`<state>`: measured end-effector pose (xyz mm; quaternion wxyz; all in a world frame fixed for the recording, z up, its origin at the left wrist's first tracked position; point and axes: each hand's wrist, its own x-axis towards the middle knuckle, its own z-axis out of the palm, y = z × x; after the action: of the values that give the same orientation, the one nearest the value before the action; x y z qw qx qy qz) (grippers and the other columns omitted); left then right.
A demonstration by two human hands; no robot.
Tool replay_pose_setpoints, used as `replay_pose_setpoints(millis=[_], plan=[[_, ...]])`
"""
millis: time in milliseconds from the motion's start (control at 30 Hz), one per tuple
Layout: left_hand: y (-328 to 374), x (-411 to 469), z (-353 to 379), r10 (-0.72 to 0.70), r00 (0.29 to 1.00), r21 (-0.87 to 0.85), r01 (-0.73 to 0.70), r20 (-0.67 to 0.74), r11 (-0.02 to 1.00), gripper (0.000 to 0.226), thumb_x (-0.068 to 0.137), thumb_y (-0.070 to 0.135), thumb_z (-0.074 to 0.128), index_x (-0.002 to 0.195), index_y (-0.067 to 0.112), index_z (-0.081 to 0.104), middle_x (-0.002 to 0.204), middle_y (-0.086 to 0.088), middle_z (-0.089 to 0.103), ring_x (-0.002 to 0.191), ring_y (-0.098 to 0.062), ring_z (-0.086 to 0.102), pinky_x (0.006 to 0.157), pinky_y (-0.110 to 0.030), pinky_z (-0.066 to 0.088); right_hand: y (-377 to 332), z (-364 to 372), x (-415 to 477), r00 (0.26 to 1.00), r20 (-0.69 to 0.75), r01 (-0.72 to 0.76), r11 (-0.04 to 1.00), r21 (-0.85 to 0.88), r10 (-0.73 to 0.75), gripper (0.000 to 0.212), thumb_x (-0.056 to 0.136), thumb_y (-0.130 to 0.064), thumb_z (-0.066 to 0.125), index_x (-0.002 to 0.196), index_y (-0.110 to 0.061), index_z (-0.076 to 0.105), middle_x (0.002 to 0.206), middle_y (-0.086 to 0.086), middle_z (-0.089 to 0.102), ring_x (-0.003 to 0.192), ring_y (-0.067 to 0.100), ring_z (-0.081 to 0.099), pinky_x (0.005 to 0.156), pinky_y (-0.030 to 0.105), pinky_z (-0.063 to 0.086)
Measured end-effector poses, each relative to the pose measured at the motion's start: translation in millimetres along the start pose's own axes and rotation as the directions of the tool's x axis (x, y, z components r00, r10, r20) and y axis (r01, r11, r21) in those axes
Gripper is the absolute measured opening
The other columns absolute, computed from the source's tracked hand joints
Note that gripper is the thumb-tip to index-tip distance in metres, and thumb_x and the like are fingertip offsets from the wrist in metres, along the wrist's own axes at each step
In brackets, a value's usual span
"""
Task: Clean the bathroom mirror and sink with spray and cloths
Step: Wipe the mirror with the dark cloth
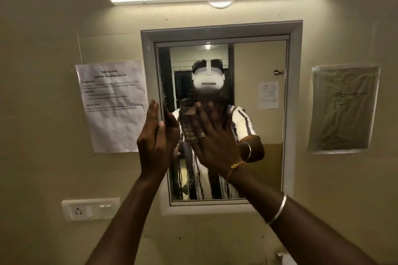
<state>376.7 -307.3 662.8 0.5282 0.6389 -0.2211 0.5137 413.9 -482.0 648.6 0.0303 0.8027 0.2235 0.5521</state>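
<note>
Checked brown cloth (189,129) sits flat on the mirror (258,157), pinned under your right hand (212,137). The fingers are straight and spread, pressing rather than clutching, so the hold is by pressure against the glass only. The cloth's long axis runs roughly up and down. Most of it shows up and to the left of your palm, under and past the fingertips, about mid-height on the left half of the glass. Your left hand (156,135) is edge-on at the left side of the frame (148,75), fingers straight and together, holding nothing. Whether it touches the glass cannot be told from this view. Wet streaks (193,185) run vertically down the lower glass, directly below the cloth and just above the bottom frame. Judgement: mirror wiping is under way and the lower band is not yet done. The right hand is the one on the cloth, so the likely next stroke is straight down along the cloth's own axis. Risk: a flat palm can let the cloth slide out or bunch. Sink not in view.
</note>
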Motion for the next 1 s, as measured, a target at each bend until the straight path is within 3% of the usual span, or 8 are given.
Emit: replay_pose_setpoints(millis=[133, 233, 367, 533, 700, 767, 867, 1000], plan=[[-2, 0, 0, 0.016, 1.000, 0.012, -0.016, 0.013, 1.000, 0.050, 0.104, 0.012, 0.040, 0.154, 0.008, 0.038, 0.160, -0.001, 0.039, 0.149, -0.005, 0.034, 0.120, -0.030, 0.034, 42, -13, -29, 0.974, -0.074, -0.214, 0.977, 0.006, 0.214, 0.076, 0.105, -0.046, 0.039, 0.162, -0.016, -0.002, 0.169, 0.018, -0.011, 0.156, 0.042, -0.010, 0.124, 0.065, -0.002], [-5, -1, 1, 0.038, 0.999, 0.043, -0.039, 0.025, 0.998, 0.050, 0.105, 0.009, 0.040, 0.155, 0.008, 0.036, 0.162, -0.002, 0.037, 0.150, -0.007, 0.032, 0.121, -0.034, 0.033, 71, -22, -55, 0.935, -0.107, -0.337, 0.941, 0.028, 0.338, 0.083, 0.102, -0.040, 0.051, 0.162, -0.007, 0.003, 0.168, 0.023, -0.009, 0.155, 0.047, -0.009, 0.123, 0.068, 0.004], [-8, -1, 2, 0.056, 0.998, 0.071, -0.057, 0.017, 0.996, 0.051, 0.105, 0.011, 0.040, 0.155, 0.007, 0.035, 0.162, -0.004, 0.036, 0.151, -0.009, 0.032, 0.122, -0.036, 0.033, 85, -24, -69, 0.922, -0.080, -0.381, 0.924, -0.003, 0.380, 0.085, 0.098, -0.044, 0.051, 0.160, 0.002, 0.014, 0.168, 0.028, -0.004, 0.154, 0.052, -0.005, 0.121, 0.071, 0.004], [-8, -3, 0, 0.045, 0.998, 0.016, -0.046, 0.036, 0.999, 0.050, 0.106, 0.004, 0.041, 0.155, 0.007, 0.035, 0.163, -0.001, 0.036, 0.151, -0.008, 0.030, 0.122, -0.032, 0.031, 50, -12, -53, 0.882, -0.064, -0.466, 0.884, 0.033, 0.467, 0.082, 0.102, -0.044, 0.049, 0.161, 0.000, 0.012, 0.168, 0.028, -0.006, 0.154, 0.051, -0.008, 0.120, 0.071, 0.003], [-8, -4, -7, 0.028, 0.998, -0.029, -0.026, 0.063, 0.999, 0.050, 0.105, 0.007, 0.040, 0.155, 0.007, 0.036, 0.162, 0.000, 0.038, 0.151, -0.009, 0.031, 0.123, -0.040, 0.031, -11, 3, -27, 0.969, 0.030, -0.247, 0.964, 0.101, 0.245, 0.075, 0.105, -0.051, 0.033, 0.163, -0.015, 0.004, 0.169, 0.022, -0.010, 0.155, 0.047, -0.011, 0.123, 0.067, -0.001], [-7, -5, -8, 0.007, 0.997, -0.044, -0.004, 0.073, 0.999, 0.050, 0.105, 0.007, 0.039, 0.154, 0.007, 0.037, 0.162, 0.001, 0.038, 0.151, -0.009, 0.030, 0.125, -0.043, 0.029, -32, 13, -20, 0.989, 0.054, -0.145, 0.983, 0.116, 0.139, 0.075, 0.105, -0.052, 0.036, 0.164, -0.018, 0.003, 0.170, 0.019, -0.009, 0.155, 0.045, -0.010, 0.124, 0.064, -0.001], [-5, -4, -12, -0.012, 0.996, -0.112, 0.023, 0.094, 0.994, 0.049, 0.105, 0.006, 0.037, 0.155, 0.007, 0.037, 0.162, 0.001, 0.037, 0.152, -0.010, 0.029, 0.125, -0.047, 0.026, -60, 27, -14, 0.997, 0.073, 0.003, 0.995, 0.098, -0.010, 0.074, 0.104, -0.048, 0.042, 0.164, -0.018, 0.010, 0.170, 0.017, -0.003, 0.156, 0.045, -0.004, 0.125, 0.063, 0.004], [-5, -3, -16, -0.029, 0.994, -0.163, 0.046, 0.109, 0.986, 0.050, 0.105, 0.009, 0.035, 0.155, 0.005, 0.035, 0.163, -0.001, 0.036, 0.152, -0.011, 0.029, 0.126, -0.045, 0.026, -73, 34, -17, 0.989, 0.063, 0.129, 0.989, 0.068, -0.134, 0.070, 0.105, -0.046, 0.037, 0.163, -0.017, 0.012, 0.171, 0.016, 0.007, 0.157, 0.041, 0.003, 0.127, 0.056, -0.004]])
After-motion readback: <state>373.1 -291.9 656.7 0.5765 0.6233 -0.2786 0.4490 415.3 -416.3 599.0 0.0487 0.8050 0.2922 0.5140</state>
